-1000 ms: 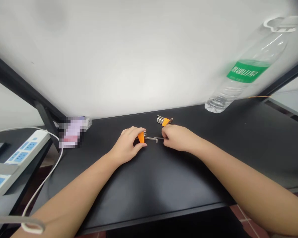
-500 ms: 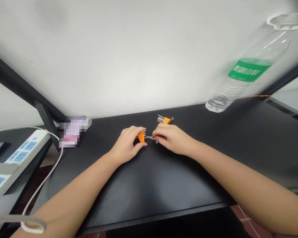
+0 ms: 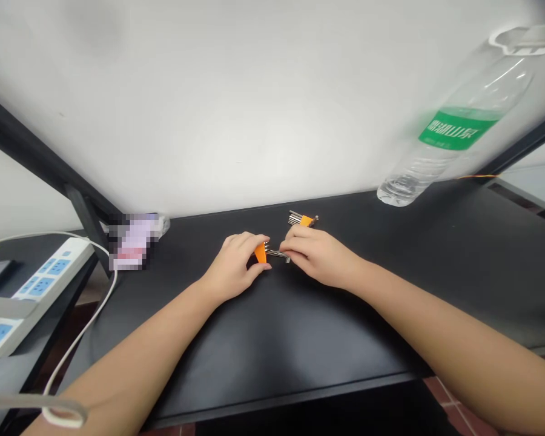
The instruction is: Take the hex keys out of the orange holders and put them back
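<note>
My left hand (image 3: pixel 231 264) grips an orange hex key holder (image 3: pixel 260 254) between thumb and fingers, just above or on the black table. Thin metal hex keys (image 3: pixel 278 255) stick out of its right side. The fingers of my right hand (image 3: pixel 321 255) are pinched on these keys near their bent ends; the fingertips hide part of them. Just behind my right hand lies a second orange holder (image 3: pixel 306 221) with several metal keys (image 3: pixel 294 218) in it.
The black table (image 3: pixel 254 345) meets a white wall (image 3: pixel 236 109). A large clear water bottle (image 3: pixel 454 130) stands at the back right. On the left are a blurred pinkish packet (image 3: pixel 134 239), a white power strip (image 3: pixel 40 290) and a white cable (image 3: pixel 88 327).
Very little differs. Both hands keep their hold on the holder and the hex keys, and the view has shifted slightly.
</note>
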`<act>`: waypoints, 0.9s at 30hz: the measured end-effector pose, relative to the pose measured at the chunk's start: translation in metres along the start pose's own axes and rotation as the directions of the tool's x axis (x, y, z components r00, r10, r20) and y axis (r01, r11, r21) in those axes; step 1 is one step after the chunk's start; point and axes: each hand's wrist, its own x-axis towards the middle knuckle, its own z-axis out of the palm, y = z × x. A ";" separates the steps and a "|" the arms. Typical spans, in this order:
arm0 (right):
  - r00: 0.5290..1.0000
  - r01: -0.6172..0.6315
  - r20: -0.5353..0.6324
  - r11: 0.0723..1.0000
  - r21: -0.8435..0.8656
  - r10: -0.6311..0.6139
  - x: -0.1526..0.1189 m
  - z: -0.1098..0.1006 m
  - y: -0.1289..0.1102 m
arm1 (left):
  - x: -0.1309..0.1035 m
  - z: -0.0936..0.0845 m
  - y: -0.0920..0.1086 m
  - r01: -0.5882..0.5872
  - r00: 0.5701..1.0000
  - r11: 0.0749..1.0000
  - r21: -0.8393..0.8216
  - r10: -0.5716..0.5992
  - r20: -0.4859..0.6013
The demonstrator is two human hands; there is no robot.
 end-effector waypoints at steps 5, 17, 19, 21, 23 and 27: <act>1.000 0.000 -0.010 1.000 0.008 0.000 0.001 0.002 -0.001 | 0.000 0.000 0.000 -0.023 1.000 1.000 -0.013 0.023 -0.006; 0.983 -0.184 0.003 0.975 0.121 0.185 0.004 0.012 0.005 | 0.000 -0.001 0.002 -0.012 1.000 0.999 -0.032 0.012 -0.006; 0.970 -0.238 0.058 0.969 0.061 0.235 0.004 0.010 0.015 | 0.000 0.000 0.001 -0.005 1.000 0.999 -0.034 0.004 -0.003; 0.958 -0.267 0.114 0.963 0.030 0.262 0.003 0.011 0.022 | -0.001 0.000 0.001 0.002 1.000 0.999 -0.036 -0.002 0.003; 0.952 -0.277 0.140 0.961 0.005 0.273 0.004 0.012 0.024 | -0.001 0.000 0.001 0.008 1.000 0.999 -0.038 -0.007 0.004; 0.933 -0.304 0.178 0.950 -0.074 0.313 0.006 0.011 0.020 | -0.001 0.000 0.001 0.009 1.000 0.999 -0.032 -0.009 0.001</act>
